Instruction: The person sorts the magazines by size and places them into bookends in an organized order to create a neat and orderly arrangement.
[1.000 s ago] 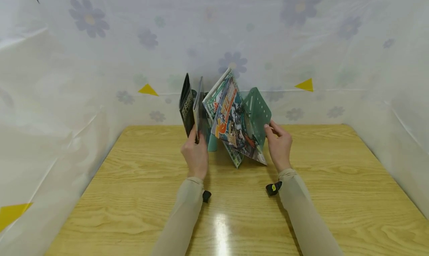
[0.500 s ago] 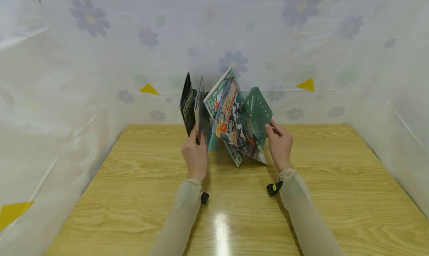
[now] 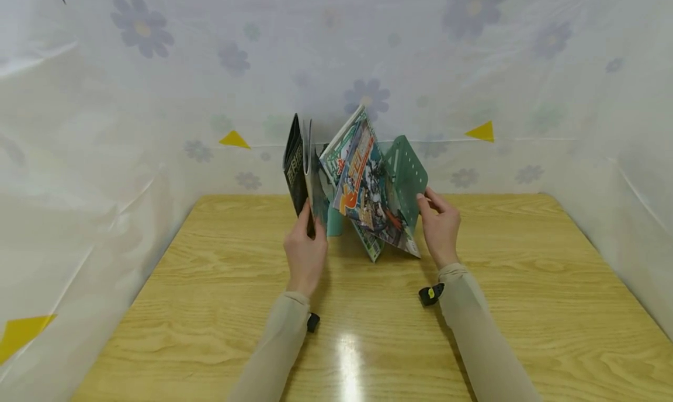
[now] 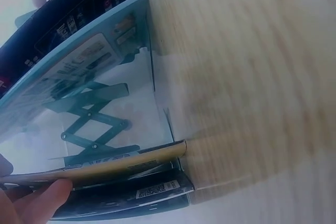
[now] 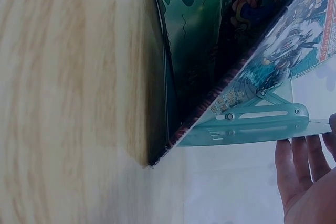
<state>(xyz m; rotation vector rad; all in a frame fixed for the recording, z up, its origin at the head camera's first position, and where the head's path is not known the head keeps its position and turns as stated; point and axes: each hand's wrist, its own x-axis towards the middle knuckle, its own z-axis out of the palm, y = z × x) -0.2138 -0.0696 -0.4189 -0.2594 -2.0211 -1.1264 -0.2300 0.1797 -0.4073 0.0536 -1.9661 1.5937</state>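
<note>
A green expandable bookend (image 3: 410, 171) with a scissor lattice (image 4: 94, 124) stands on the table, with magazines upright in it. At its left end my left hand (image 3: 305, 256) pinches the lower front edge of a thin magazine with a yellowish edge (image 4: 131, 165). A black magazine (image 3: 295, 168) stands just left of that one. My right hand (image 3: 440, 229) pinches the perforated right end plate between thumb and fingers. Between the hands, a colourful magazine (image 3: 368, 189) leans aslant across a green-and-white magazine (image 3: 339, 156). The inner side of the bookend is partly hidden by the magazines.
The wood-grain table (image 3: 236, 332) reaches to a pale flowered sheet (image 3: 294, 57) hanging at the back and sides. Yellow triangular patches (image 3: 479, 132) mark the sheet. A black wrist strap (image 3: 431, 295) sits by the right cuff.
My left hand tilts and shifts slightly; the thin magazine it pinches swings left, closer to the black one. My right hand stays on the end plate.
</note>
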